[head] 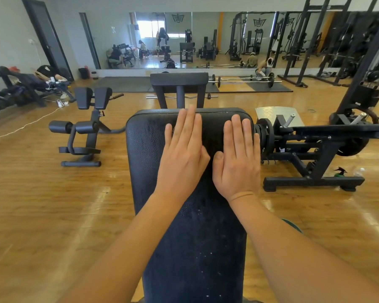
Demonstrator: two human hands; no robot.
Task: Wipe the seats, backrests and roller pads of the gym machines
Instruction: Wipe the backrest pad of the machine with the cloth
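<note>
step: pad (144,149) seemingly awaiting its wipe, no cloth in sight | left grip (182,149), right grip (239,156): both released, fingers flat, holding nothing | pad directly beneath both, touching | next: likely needs a cloth in one grip before any stroke

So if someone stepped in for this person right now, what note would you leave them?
Left hand: open, flat on the black bench pad, holding nothing.
Right hand: the same, beside it.
No cloth in view; a green spray bottle sits on the floor, right.
Done: unclear; the pad shows pale specks.
Left: this pad, the roller pads to the left, then the rest.
</note>
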